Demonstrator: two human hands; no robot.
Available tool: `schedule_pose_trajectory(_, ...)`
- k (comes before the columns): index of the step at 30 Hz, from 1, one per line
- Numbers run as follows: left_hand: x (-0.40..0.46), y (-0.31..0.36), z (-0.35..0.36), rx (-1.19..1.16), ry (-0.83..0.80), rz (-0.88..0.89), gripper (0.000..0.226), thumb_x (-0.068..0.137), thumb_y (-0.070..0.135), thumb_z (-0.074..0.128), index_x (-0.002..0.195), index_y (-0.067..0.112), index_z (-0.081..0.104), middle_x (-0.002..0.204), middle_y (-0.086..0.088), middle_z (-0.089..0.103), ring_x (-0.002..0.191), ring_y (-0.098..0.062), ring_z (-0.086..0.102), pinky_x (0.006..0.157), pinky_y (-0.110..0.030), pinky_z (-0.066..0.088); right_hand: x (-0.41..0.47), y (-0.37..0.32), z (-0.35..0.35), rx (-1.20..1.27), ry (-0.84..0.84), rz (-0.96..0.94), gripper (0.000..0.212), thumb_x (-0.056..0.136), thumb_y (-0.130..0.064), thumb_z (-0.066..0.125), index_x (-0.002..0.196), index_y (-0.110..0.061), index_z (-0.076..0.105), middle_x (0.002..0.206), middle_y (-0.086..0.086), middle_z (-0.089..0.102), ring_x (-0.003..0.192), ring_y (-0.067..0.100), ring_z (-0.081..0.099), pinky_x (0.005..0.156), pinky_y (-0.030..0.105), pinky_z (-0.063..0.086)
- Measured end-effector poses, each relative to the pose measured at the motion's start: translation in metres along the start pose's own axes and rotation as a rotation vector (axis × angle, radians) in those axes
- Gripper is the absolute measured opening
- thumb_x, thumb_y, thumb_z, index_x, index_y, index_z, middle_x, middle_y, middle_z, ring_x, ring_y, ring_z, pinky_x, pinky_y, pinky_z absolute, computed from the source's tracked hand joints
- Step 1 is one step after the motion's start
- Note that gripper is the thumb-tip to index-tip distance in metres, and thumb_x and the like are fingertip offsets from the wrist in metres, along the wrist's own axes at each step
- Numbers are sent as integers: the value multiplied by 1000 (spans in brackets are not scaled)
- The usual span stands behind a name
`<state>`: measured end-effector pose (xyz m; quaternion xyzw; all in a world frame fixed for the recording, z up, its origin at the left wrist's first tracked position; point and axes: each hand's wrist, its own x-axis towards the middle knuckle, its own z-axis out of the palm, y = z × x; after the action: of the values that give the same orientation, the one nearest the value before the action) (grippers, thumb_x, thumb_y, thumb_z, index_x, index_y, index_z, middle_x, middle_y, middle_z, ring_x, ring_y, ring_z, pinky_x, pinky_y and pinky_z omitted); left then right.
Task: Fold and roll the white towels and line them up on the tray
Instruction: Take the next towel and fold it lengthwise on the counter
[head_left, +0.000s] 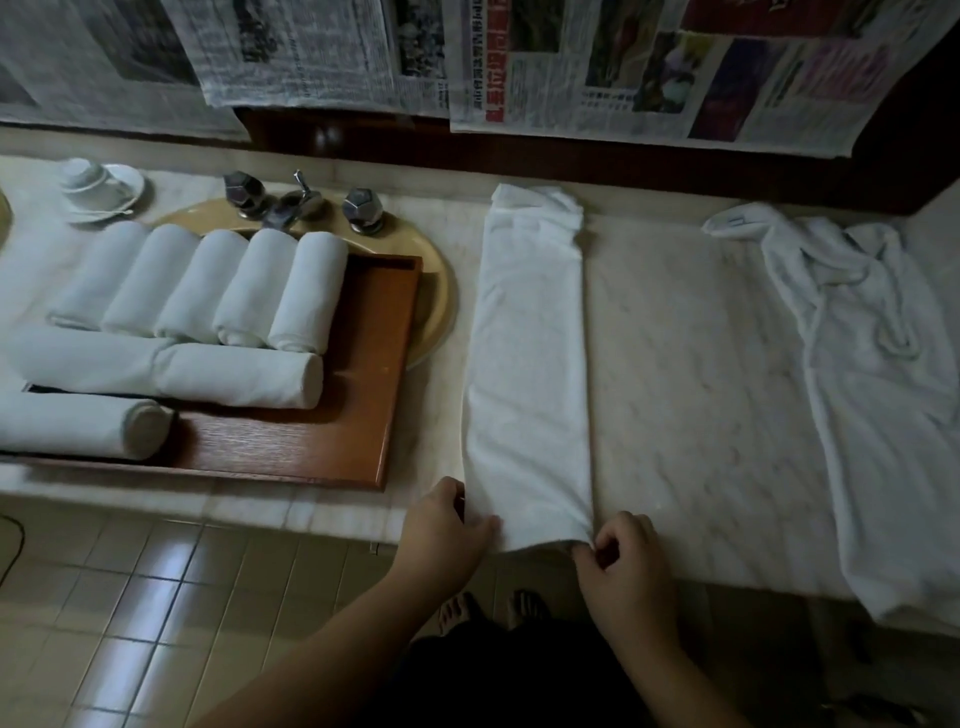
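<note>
A white towel (530, 364), folded into a long narrow strip, lies on the marble counter (691, 374) and runs from the back to the front edge. My left hand (447, 525) pinches its near left corner. My right hand (623, 556) pinches its near right corner. On the left a wooden tray (358, 395) holds several rolled white towels (208, 291): a row side by side at the back and others lying crosswise in front. A crumpled white towel (878, 395) lies unfolded on the counter at the right.
The tray covers part of a beige sink (436, 291) with a chrome tap (291, 202). White cups on a saucer (98, 187) stand at the back left. Newspaper sheets (623, 67) hang on the wall behind. Tiled floor (156, 597) lies below the counter's edge.
</note>
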<state>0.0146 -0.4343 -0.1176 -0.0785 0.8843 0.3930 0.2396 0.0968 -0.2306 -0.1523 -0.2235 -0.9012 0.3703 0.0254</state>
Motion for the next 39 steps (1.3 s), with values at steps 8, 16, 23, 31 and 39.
schedule_pose_trajectory(8, 4, -7, 12, 17, 79, 27, 16, 98, 36, 68, 98, 23, 59, 88, 7, 64, 79, -10, 62, 70, -31, 53, -9, 9, 7, 7, 5, 15, 27, 97, -20, 63, 104, -39, 45, 92, -5, 69, 79, 23, 68, 65, 40, 56)
schedule_pose_trajectory(16, 9, -15, 16, 13, 83, 80, 6, 102, 25, 61, 107, 21, 61, 94, 7, 67, 80, -6, 63, 69, -26, 54, -19, 16, 3, -88, -125, -29, 42, 99, -37, 61, 139, -35, 50, 114, -5, 72, 100, 19, 70, 77, 29, 53)
schedule_pose_trajectory(23, 10, -25, 20, 29, 69, 135, 21, 100, 29, 64, 118, 21, 57, 106, 3, 62, 83, -10, 64, 76, -33, 57, -19, 23, -3, -289, -104, -372, 56, 88, -36, 71, 143, -29, 60, 93, -6, 51, 76, 16, 53, 62, 32, 50)
schedule_pose_trajectory(31, 5, -32, 25, 40, 95, 196, 35, 100, 28, 66, 133, 19, 55, 111, 2, 56, 80, -5, 56, 71, -20, 43, -8, 23, -18, -331, -202, -434, 52, 78, -36, 63, 129, -27, 63, 73, -15, 57, 63, 14, 59, 62, 23, 41)
schedule_pose_trajectory(39, -3, -37, 35, 10, 186, 239, 37, 101, 27, 63, 135, 16, 54, 114, 6, 51, 92, -14, 57, 80, -28, 49, 89, -53, -9, -243, -82, -325, 54, 93, -23, 56, 148, -22, 51, 136, 7, 53, 121, 27, 54, 95, 41, 50)
